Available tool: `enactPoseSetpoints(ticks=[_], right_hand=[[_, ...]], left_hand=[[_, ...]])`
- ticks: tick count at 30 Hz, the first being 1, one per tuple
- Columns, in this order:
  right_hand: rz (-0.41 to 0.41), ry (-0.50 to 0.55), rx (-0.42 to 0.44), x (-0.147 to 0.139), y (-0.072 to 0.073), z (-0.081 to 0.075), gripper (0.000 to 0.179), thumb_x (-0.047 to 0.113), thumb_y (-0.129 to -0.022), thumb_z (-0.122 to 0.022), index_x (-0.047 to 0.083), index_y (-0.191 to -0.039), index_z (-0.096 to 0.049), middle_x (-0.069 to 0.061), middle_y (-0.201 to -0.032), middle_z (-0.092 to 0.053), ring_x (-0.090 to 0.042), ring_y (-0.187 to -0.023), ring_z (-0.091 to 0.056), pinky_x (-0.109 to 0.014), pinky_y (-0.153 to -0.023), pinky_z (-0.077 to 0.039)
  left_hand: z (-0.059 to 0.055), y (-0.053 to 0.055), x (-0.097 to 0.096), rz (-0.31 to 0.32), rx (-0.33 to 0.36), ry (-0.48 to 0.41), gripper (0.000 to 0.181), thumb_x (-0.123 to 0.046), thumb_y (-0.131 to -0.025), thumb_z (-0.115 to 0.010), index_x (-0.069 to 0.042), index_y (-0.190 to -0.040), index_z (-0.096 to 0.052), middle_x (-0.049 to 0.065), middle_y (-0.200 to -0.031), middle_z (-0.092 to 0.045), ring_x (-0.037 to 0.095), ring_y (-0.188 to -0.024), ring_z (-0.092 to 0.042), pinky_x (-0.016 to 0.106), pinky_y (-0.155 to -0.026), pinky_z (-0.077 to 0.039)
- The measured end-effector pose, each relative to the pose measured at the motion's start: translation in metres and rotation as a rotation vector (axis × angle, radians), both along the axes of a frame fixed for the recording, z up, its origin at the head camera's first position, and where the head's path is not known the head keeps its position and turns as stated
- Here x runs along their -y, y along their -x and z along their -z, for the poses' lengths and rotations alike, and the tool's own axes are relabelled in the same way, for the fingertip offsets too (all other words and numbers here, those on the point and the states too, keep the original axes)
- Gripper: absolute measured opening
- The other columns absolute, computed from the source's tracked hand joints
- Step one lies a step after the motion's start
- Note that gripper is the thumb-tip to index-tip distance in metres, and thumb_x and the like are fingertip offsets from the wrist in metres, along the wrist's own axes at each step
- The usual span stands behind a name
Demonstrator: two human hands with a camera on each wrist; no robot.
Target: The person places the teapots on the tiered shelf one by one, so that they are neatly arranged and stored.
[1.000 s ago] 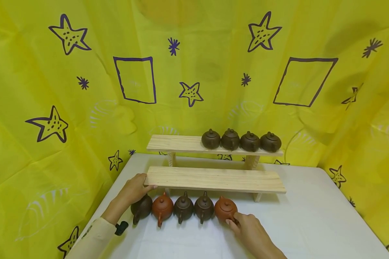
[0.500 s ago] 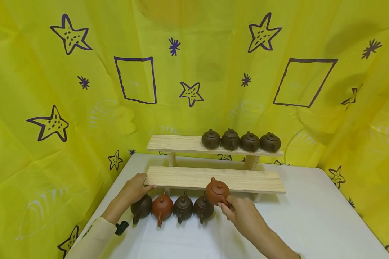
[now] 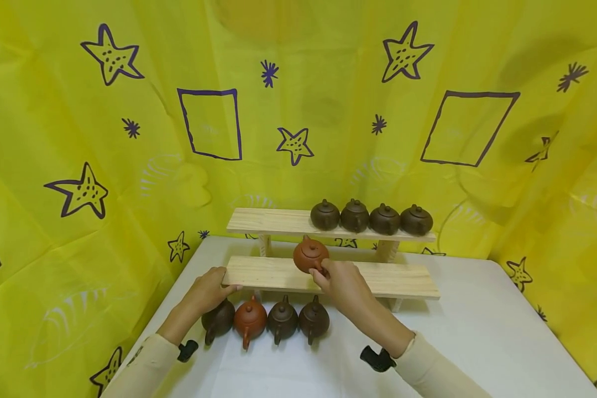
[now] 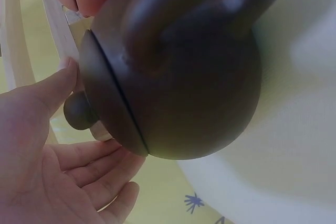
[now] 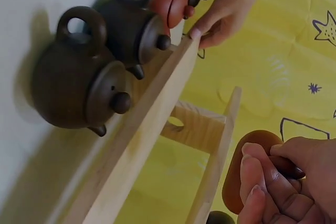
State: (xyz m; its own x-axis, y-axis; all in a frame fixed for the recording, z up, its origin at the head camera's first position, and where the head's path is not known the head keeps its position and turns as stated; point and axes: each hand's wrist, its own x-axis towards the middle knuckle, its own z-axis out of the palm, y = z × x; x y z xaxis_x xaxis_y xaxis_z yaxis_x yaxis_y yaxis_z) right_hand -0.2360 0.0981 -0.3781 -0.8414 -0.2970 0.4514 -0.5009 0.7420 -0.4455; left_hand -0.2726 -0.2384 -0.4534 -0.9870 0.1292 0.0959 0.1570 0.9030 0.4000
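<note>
My right hand (image 3: pixel 345 284) pinches the handle of a reddish-brown teapot (image 3: pixel 310 255), which is held above the lower board (image 3: pixel 268 273) of a two-tier wooden shelf. The right wrist view shows the curled fingers (image 5: pixel 253 177) partly covering that teapot (image 5: pixel 231 190). My left hand (image 3: pixel 206 290) grips the left end of the lower board, thumb at its front edge. Just below that hand stands a dark brown teapot (image 3: pixel 218 319), close in front in the left wrist view. To its right in the row are another reddish teapot (image 3: pixel 250 320) and two dark ones (image 3: pixel 282 320).
Several dark brown teapots (image 3: pixel 355 215) stand side by side on the right part of the upper board (image 3: pixel 268 220). The shelf stands on a white-covered table (image 3: pixel 477 320). A yellow patterned curtain (image 3: pixel 328 99) encloses the back and sides.
My right hand has lifted the reddish teapot from the right end of the table row and carried it up and leftward over the lower board. The left hand stays at the board's end.
</note>
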Motion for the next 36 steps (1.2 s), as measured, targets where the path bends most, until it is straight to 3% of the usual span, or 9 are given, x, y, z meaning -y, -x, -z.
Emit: enactPoseSetpoints(ticks=[9,14,21,29,36], right_hand=[[0.019,0.000,0.050,0.026,0.030,-0.015,0.037,0.022,-0.104,-0.068,0.011,-0.069,-0.058,0.001,-0.059,-0.062,-0.009,-0.050,-0.054,-0.025,-0.047,-0.034],[0.046,-0.016,0.042,0.041,0.049,-0.023,0.038,0.023,-0.104,-0.068,0.010,-0.070,-0.059,0.001,-0.059,-0.056,-0.013,-0.051,-0.048,-0.027,-0.050,-0.034],[0.094,0.006,0.100,0.056,0.073,-0.026,0.044,0.027,-0.105,-0.066,0.011,-0.066,-0.055,0.003,-0.056,-0.042,-0.013,-0.046,-0.042,-0.025,-0.045,-0.030],[0.130,0.018,0.129,0.068,0.093,-0.028,0.050,0.025,-0.105,-0.067,0.014,-0.060,-0.049,0.003,-0.052,-0.039,-0.014,-0.045,-0.041,-0.026,-0.045,-0.029],[0.141,-0.007,0.181,0.076,0.102,-0.030,0.044,0.025,-0.106,-0.067,0.012,-0.065,-0.057,0.001,-0.057,-0.046,-0.014,-0.047,-0.045,-0.027,-0.046,-0.034]], left_hand=[[-0.003,-0.001,-0.001,-0.009,0.021,-0.004,0.065,-0.036,-0.097,-0.078,0.013,-0.134,-0.057,0.030,-0.126,-0.065,0.043,-0.113,-0.066,0.059,-0.096,-0.052],[-0.004,0.000,-0.001,-0.009,0.024,0.001,0.065,-0.037,-0.098,-0.077,0.013,-0.135,-0.057,0.030,-0.124,-0.065,0.042,-0.111,-0.066,0.057,-0.095,-0.052],[-0.004,-0.001,-0.003,-0.015,0.033,-0.003,0.068,-0.037,-0.097,-0.077,0.014,-0.137,-0.056,0.029,-0.124,-0.065,0.040,-0.109,-0.067,0.056,-0.093,-0.053],[-0.005,-0.001,-0.003,-0.007,0.024,-0.018,0.063,-0.037,-0.098,-0.077,0.013,-0.131,-0.058,0.028,-0.120,-0.066,0.039,-0.104,-0.068,0.055,-0.089,-0.054],[-0.003,0.001,-0.001,-0.011,0.026,-0.036,0.059,-0.036,-0.097,-0.078,0.011,-0.127,-0.060,0.026,-0.117,-0.068,0.036,-0.100,-0.068,0.053,-0.085,-0.055]])
